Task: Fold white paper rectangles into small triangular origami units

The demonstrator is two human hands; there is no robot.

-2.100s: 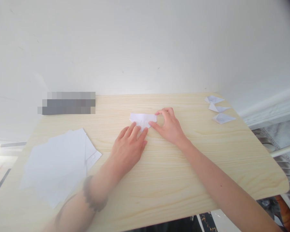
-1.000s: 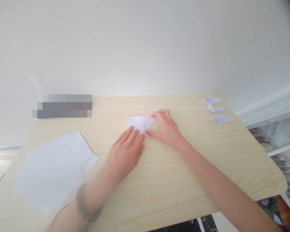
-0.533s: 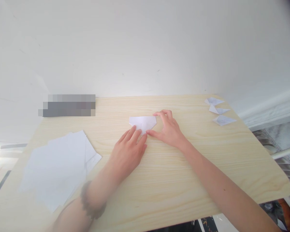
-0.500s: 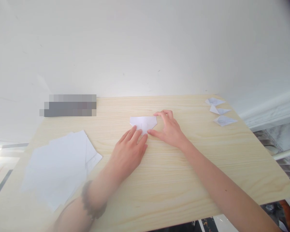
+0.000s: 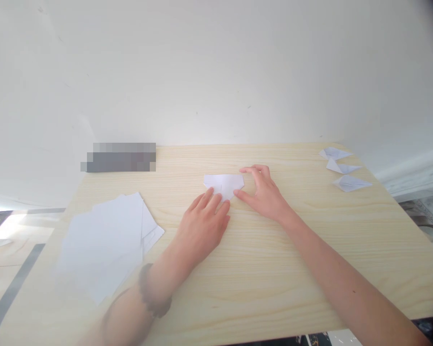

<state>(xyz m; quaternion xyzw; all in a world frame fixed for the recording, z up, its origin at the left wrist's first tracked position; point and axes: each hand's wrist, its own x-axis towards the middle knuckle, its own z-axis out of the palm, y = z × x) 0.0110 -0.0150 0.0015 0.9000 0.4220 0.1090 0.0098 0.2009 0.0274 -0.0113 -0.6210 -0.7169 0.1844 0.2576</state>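
A small folded piece of white paper (image 5: 225, 181) lies flat on the table with its long straight edge toward the wall. A short crease line shows near its middle. My left hand (image 5: 205, 222) rests with outstretched fingertips on the paper's near part, covering some of its lower edge. At the paper's right end is my right hand (image 5: 263, 192), thumb and fingers spread apart. Its thumb tip touches or nearly touches the paper's lower right slanted edge, while the index fingertip is by the upper right corner.
Overlapping white paper sheets (image 5: 108, 240) lie at left on the pale wooden table (image 5: 260, 288). Three folded white paper pieces (image 5: 351, 183) sit in a column near the right edge. A blurred-out dark object (image 5: 120, 158) stands at the back left against the white wall (image 5: 202, 72).
The camera view has turned slightly left, so everything appears further right. Both hands and the folded paper keep nearly the same position relative to each other.
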